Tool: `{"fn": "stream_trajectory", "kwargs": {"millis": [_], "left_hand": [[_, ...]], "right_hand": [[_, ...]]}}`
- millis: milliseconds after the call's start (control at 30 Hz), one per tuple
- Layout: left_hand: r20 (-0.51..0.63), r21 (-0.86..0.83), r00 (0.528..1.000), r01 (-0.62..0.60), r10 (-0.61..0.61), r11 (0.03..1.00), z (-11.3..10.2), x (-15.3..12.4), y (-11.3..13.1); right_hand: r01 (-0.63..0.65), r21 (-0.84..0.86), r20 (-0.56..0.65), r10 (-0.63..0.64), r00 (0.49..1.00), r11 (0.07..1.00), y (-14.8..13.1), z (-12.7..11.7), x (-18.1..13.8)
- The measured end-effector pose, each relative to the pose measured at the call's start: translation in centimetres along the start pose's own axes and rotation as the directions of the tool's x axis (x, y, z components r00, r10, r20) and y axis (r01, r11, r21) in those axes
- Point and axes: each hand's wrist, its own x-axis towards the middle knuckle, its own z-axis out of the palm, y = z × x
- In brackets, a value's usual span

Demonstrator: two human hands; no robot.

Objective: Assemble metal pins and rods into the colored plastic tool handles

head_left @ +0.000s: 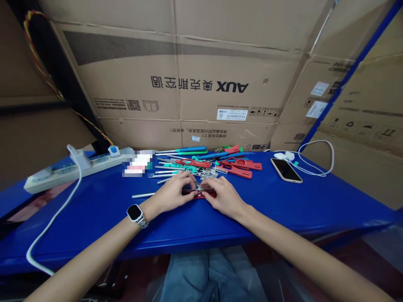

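Over the blue table (315,201), both hands (176,188) (225,195) angle inward, curled fingers pinched closed on a red-handled rod (200,196).

Smooth, glossy blue tabletop (321,197) in a cardboard-lined workspace. Behind the tabletop stands a creased brown cardboard panel (195,54) printed with inverted black "AUX" lettering. At the tabletop's left rear rises a dark, straight post (66,75); at its right rear, a slanting blue bar (355,67) borders a second brown cardboard sheet (371,142). Beneath the tabletop, the dark reddish floor (343,253) lies in shadow; pale light glints along the tabletop's front edge.
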Motion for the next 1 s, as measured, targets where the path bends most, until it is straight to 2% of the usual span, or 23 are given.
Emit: {"fn": "stream_trajectory", "kwargs": {"millis": [467,700,800,1000], "left_hand": [[0.039,-0.155,0.999,0.022,-0.016,0.988,0.2,0.5,-0.3],[0.038,-0.048,0.998,-0.041,0.043,0.998,0.0,-0.1,-0.3],[0.02,0.004,1.0,-0.018,0.018,1.0,-0.1,-0.8,-0.3],[0.077,-0.005,0.996,0.036,-0.035,0.999,0.0,-1.5,-0.7]], "right_hand": [[0.053,0.01,-0.003,-0.053,0.999,0.999,0.2,0.1,0.0],[0.088,-0.05,0.019,-0.087,0.996,0.995,0.2,-0.2,-0.1],[0.084,-0.069,0.051,-0.081,0.995,0.994,0.2,-0.2,-0.3],[0.068,-0.067,0.057,-0.065,0.996,0.995,0.2,-0.2,-0.5]]}}
